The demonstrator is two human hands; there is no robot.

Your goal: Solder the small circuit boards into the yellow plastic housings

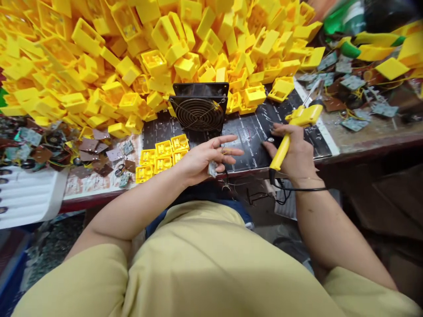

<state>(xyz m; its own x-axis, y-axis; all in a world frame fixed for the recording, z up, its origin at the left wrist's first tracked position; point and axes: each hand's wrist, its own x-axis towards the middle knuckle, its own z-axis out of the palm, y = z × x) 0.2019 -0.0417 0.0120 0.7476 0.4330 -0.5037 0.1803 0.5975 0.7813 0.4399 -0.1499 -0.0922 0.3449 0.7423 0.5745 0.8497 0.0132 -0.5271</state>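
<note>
My right hand [295,149] is wrapped round a yellow soldering iron [299,124], tip pointing up and away, its black cord [287,190] hanging below the bench edge. My left hand [205,159] hovers over the black mat [251,136] with fingers stretched out; a small grey circuit board [212,168] sits under the palm, pinched by the thumb, with thin yellow wire near the fingers. Several finished yellow housings [161,157] lie in a neat block just left of that hand.
A small black fan [200,110] stands at the back of the mat. A huge heap of yellow plastic housings [158,53] fills the bench behind. Loose circuit boards lie at left [99,154] and right [353,88]. A white tray [29,193] is at far left.
</note>
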